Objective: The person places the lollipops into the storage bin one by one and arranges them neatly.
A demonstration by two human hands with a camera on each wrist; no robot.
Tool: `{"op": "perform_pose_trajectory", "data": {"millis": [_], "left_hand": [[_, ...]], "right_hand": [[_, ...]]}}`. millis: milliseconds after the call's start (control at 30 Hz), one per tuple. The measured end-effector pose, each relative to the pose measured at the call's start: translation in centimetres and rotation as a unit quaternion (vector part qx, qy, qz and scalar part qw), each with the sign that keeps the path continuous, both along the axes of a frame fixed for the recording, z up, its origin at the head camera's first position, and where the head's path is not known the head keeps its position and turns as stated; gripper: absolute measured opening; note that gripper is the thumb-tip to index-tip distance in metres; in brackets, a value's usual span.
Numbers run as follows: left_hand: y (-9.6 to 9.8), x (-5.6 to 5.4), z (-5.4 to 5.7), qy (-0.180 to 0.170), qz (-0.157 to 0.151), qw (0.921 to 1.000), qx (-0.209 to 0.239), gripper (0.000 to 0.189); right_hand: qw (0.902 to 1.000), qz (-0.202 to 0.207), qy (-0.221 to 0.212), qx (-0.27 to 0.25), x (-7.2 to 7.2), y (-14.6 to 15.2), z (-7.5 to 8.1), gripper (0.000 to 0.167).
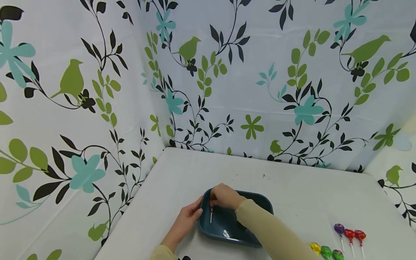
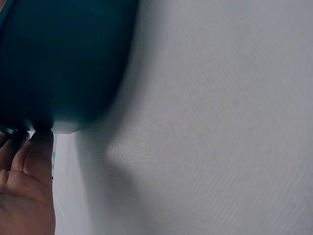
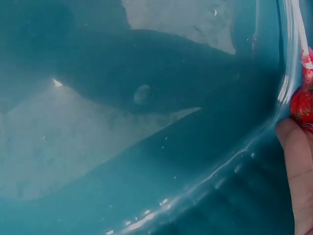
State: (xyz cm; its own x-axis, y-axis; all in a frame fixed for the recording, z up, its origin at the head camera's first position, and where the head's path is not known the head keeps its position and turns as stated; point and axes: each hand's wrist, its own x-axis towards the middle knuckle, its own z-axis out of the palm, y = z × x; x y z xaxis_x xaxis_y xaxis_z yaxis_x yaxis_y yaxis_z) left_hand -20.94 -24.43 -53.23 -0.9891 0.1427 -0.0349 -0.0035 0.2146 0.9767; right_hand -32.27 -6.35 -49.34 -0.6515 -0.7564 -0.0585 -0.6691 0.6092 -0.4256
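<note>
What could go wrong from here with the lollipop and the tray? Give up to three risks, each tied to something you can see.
The right hand grips the red lollipop by its candy end, so it might slip. The left hand touches one end of the tray; a firm push could slide it. In the head view, the right sleeve lies close to the yellow wrapped candy and might brush it.

White table (image 1: 302,202) bears a blue tray (image 1: 224,225) and, apart to its right, a purple lollipop (image 1: 339,228) beside two red lollipops (image 1: 349,234), with yellow sweet (image 1: 315,247) and two green sweets (image 1: 326,251) nearer (lower ends out of view).
</note>
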Motion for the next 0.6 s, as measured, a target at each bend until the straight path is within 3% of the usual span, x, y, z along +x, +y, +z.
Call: {"op": "perform_pose_trajectory", "data": {"millis": [600], "left_hand": [[0.0, 0.1, 0.0, 0.013, 0.001, 0.9998, -0.018, 0.051]], "right_hand": [[0.9998, -0.014, 0.011, 0.004, 0.3, -1.1, -1.2, 0.005]]}}
